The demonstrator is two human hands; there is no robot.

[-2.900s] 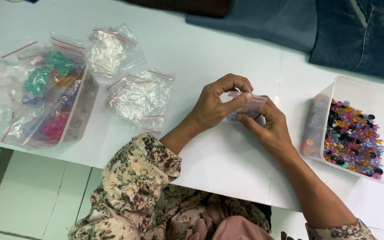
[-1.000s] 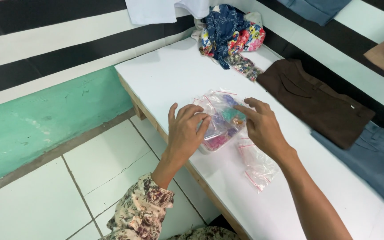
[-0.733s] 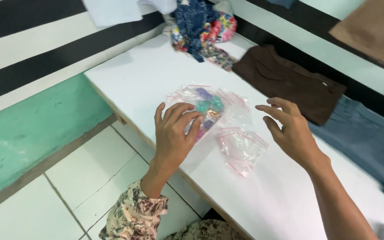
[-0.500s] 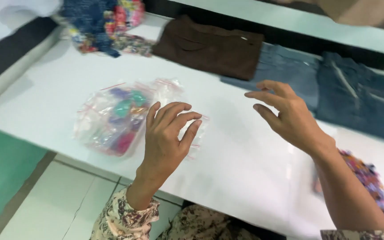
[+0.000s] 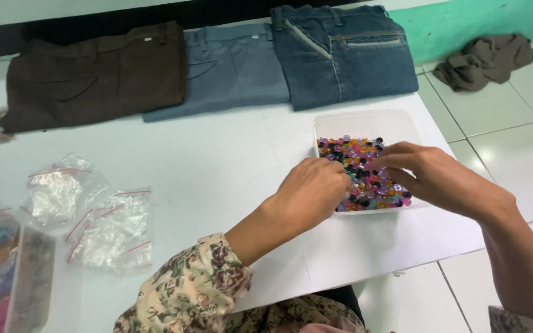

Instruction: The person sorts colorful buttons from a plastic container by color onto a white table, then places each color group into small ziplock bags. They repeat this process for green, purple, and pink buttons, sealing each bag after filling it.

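A white tabletop (image 5: 217, 154) carries a clear tub (image 5: 365, 123) of mixed coloured beads (image 5: 365, 179). Both hands, left (image 5: 313, 191) and right (image 5: 430, 176), reach into the tub, fingers curled among beads; whether they pinch any is unclear. Small bags (image 5: 94, 216) lie well left of the tub.

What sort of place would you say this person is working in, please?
Probably a small garment or craft workshop: folded trousers lie along a white table, both hands reach into a tub of coloured beads, and small zip bags lie nearby.
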